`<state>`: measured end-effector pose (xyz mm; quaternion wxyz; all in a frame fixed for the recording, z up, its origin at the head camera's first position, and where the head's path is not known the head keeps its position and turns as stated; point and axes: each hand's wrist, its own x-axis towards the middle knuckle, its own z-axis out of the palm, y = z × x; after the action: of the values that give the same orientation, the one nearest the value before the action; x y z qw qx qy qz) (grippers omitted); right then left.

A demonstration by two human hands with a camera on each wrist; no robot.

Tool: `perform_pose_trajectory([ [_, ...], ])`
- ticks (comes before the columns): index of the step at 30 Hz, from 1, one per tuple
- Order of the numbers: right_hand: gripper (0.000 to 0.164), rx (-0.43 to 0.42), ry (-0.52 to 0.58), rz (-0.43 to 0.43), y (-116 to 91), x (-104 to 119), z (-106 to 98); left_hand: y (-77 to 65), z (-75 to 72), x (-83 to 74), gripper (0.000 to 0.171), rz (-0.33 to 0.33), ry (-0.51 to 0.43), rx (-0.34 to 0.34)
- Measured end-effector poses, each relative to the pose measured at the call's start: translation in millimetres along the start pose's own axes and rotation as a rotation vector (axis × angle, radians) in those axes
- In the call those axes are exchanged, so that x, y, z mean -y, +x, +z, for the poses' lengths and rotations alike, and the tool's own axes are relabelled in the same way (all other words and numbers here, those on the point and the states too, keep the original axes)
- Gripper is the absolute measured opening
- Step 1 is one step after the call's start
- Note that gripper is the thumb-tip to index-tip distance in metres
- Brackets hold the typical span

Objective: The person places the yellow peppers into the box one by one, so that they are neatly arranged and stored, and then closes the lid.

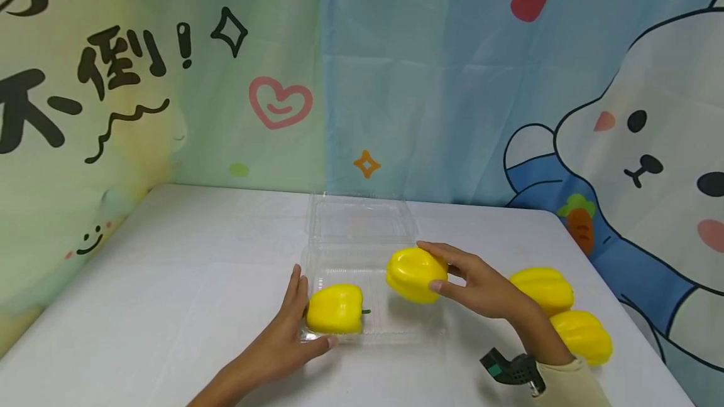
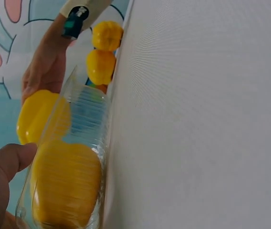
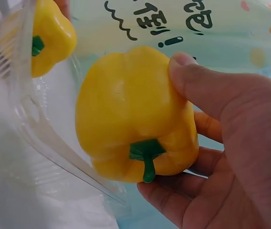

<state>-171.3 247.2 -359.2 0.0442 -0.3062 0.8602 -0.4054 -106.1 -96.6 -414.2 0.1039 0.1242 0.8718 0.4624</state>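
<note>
A clear plastic clamshell box (image 1: 376, 331) lies on the white table with its lid (image 1: 362, 218) folded back. In its left half sits a yellow bell pepper (image 1: 335, 309), green stem towards the right. My left hand (image 1: 283, 335) rests along the box's left end, fingers extended and thumb at the front rim. Over the right half of the box, my right hand (image 1: 481, 284) holds a second yellow bell pepper (image 3: 133, 109) between thumb and fingers. The right wrist view shows this pepper's green stem (image 3: 148, 164), with the box wall close beside it.
Two more yellow peppers, one behind (image 1: 542, 289) and one in front (image 1: 582, 336), lie on the table (image 1: 141, 306) at the right, beyond my right forearm. A printed curtain (image 1: 418, 80) hangs along the table's back edge. A dark device (image 1: 511, 372) is on my right wrist.
</note>
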Motion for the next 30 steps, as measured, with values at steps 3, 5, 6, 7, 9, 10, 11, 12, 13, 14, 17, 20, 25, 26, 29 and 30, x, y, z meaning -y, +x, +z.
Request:
perform_pose_trajectory([
  [3,0.06,0.021,-0.003,0.004,1.1,0.9,2.4,0.4,-0.1,-0.3,0.114,-0.003,0.001,0.0],
  [5,0.06,0.034,-0.001,0.009,1.7,1.8,3.8,0.5,-0.1,-0.4,0.114,-0.004,0.002,0.0],
  [6,0.06,0.04,-0.002,0.011,2.0,2.1,4.5,0.7,-0.3,-0.3,0.114,-0.003,0.003,0.002],
  [7,0.06,0.047,-0.002,0.011,2.3,2.3,5.2,0.8,-0.3,-0.3,0.114,-0.002,0.004,0.002],
  [9,0.06,0.061,0.001,0.015,2.7,2.4,6.5,0.8,-0.3,0.0,0.113,0.0,0.005,0.003],
  [10,0.06,0.07,-0.003,0.012,2.8,2.0,7.0,0.8,-0.3,0.1,0.113,0.0,0.006,0.003],
  [11,0.06,0.079,-0.002,0.013,3.0,1.5,7.6,0.8,-0.3,0.2,0.113,0.001,0.005,0.003],
  [12,0.059,0.088,-0.003,0.014,3.1,1.0,8.2,0.8,-0.2,0.4,0.113,0.001,0.003,0.003],
  [13,0.059,0.099,-0.003,0.012,3.4,0.4,8.8,0.8,-0.2,0.5,0.113,0.001,0.001,0.003],
  [14,0.059,0.109,-0.005,0.008,3.5,0.0,9.3,0.8,-0.2,0.5,0.113,0.0,-0.001,0.004],
  [17,0.058,0.131,-0.003,0.007,4.2,0.1,11.4,0.8,-0.4,0.6,0.114,-0.005,-0.004,0.006],
  [20,0.059,0.138,0.008,0.001,4.8,1.2,13.4,0.5,-1.0,0.5,0.113,-0.004,-0.009,0.011],
  [25,0.06,0.14,0.009,-0.004,5.6,1.1,15.5,0.7,-1.1,0.4,0.113,0.003,-0.012,0.012],
  [26,0.059,0.14,0.002,-0.004,5.7,0.9,15.7,0.8,-1.1,0.4,0.113,0.003,-0.01,0.012],
  [29,0.06,0.137,-0.025,0.002,6.0,1.1,16.3,1.0,-0.8,0.4,0.113,0.002,-0.004,0.009],
  [30,0.059,0.136,-0.034,0.003,6.1,1.1,16.5,1.1,-0.7,0.4,0.113,0.003,-0.003,0.008],
])
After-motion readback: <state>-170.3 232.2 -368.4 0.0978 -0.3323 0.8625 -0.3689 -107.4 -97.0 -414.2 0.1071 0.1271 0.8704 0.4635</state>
